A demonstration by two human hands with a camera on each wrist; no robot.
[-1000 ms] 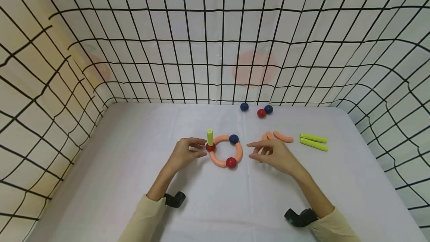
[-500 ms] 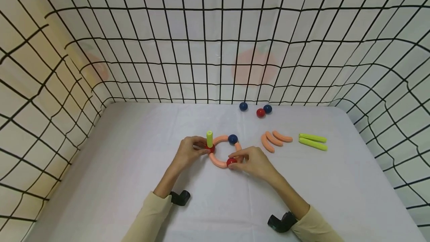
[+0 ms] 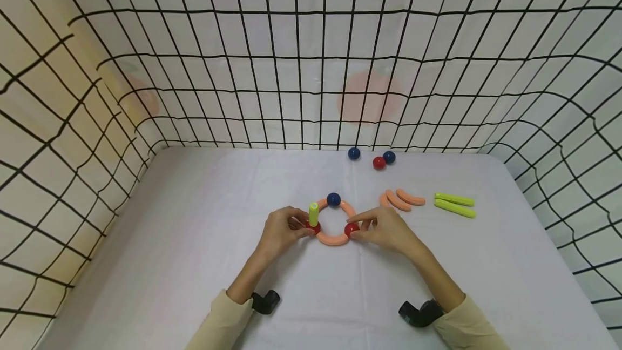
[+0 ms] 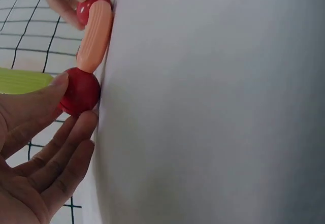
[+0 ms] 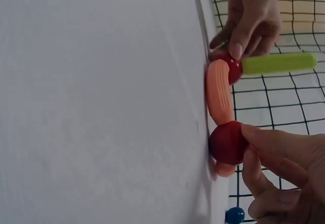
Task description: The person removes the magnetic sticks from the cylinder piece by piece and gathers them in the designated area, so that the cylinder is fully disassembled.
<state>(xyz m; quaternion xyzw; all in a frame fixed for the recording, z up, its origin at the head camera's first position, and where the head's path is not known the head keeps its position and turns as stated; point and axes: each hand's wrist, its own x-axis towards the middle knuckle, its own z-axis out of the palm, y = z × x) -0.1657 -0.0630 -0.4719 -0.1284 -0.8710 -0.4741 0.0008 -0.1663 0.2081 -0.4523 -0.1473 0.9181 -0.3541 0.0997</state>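
A ring of curved orange rods (image 3: 332, 240) and balls lies on the white cloth. My left hand (image 3: 285, 229) pinches the red ball (image 4: 81, 91) at the ring's left, from which a yellow-green rod (image 3: 313, 214) stands upright. At the right of the ring, my right hand (image 3: 389, 229) holds another red ball (image 5: 228, 142) between thumb and fingers. A dark blue ball (image 3: 333, 199) joins the rods at the far side. In the left wrist view an orange rod (image 4: 95, 36) bridges the two red balls.
Several loose curved orange rods (image 3: 410, 197) lie right of the ring, partly behind the right hand. Two yellow-green rods (image 3: 454, 208) lie farther right. Near the back edge are a red ball (image 3: 379, 162) and two blue balls (image 3: 354, 153). Black wire mesh (image 3: 311, 91) encloses the table's back and sides.
My right hand came left to the near red ball and took hold of it. My left hand closed on its red ball. The ring has turned, the held ball shifting right.
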